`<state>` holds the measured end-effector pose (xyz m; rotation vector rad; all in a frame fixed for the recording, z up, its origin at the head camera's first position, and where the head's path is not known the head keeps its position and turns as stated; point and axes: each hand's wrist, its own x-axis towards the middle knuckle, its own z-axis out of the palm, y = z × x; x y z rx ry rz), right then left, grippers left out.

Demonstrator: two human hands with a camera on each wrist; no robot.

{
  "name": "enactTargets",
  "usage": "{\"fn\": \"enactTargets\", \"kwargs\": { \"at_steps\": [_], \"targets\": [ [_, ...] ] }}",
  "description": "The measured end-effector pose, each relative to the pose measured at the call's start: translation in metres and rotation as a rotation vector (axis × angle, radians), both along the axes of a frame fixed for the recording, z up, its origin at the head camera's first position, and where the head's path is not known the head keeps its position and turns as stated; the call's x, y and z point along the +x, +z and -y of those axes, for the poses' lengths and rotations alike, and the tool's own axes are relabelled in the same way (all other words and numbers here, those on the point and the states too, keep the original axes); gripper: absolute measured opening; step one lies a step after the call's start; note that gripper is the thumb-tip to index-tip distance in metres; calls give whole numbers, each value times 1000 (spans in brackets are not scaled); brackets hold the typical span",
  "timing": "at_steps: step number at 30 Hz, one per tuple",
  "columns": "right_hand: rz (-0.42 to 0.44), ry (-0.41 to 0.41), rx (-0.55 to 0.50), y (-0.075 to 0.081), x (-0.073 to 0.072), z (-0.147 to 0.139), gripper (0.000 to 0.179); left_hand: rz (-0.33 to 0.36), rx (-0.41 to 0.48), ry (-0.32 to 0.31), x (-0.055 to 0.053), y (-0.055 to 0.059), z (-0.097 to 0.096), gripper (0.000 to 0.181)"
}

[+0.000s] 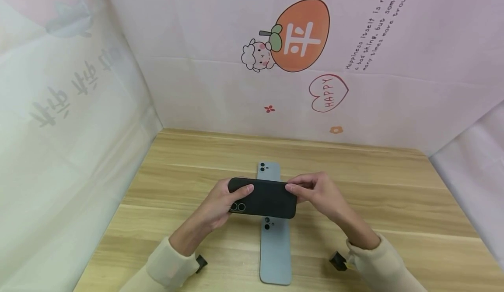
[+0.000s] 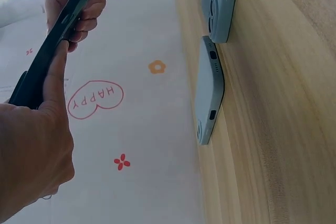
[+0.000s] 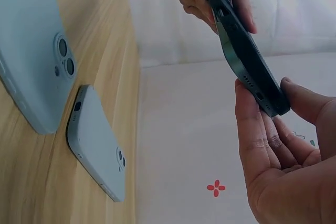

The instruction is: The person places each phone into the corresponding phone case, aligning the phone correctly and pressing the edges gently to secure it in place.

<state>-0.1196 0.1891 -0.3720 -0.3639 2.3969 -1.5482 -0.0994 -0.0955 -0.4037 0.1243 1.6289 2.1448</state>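
Observation:
Both hands hold a black phone case (image 1: 267,199) level above the table, its back with camera rings facing the head camera. My left hand (image 1: 218,202) grips the camera end, thumb across the back. At the opposite end my right hand (image 1: 316,191) pinches a corner between thumb and fingers. In the right wrist view a teal edge, apparently a phone (image 3: 233,56), shows along the case's underside; whether it is fully seated I cannot tell. Beneath lie two light-blue phones in a line, a near one (image 1: 275,252) and a far one (image 1: 274,172) partly hidden behind the case.
The wooden table (image 1: 189,156) meets a printed white cloth (image 1: 212,90) at its back edge, with cloth on both sides too. A small black piece (image 1: 201,263) is by the left sleeve, and another black piece (image 1: 337,261) by the right sleeve.

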Motion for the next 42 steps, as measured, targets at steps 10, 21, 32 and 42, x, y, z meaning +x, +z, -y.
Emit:
{"fn": "enactTargets", "kwargs": {
  "at_steps": [10, 21, 32, 42],
  "targets": [
    [-3, -7, -24, -3, 0, 0, 19, -6, 22, -6, 1, 0, 0, 41],
    [-24, 10, -69, -7, -2, -2, 17, -8, 28, -8, 1, 1, -1, 39],
    [78, 13, -123, -10, -2, -1, 26, -18, 22, 32, 2, 1, 2, 42],
    [128, 43, -167, -16, 2, 4, 25, 4, 20, 84, 0, 3, 5, 43]
  ]
}}
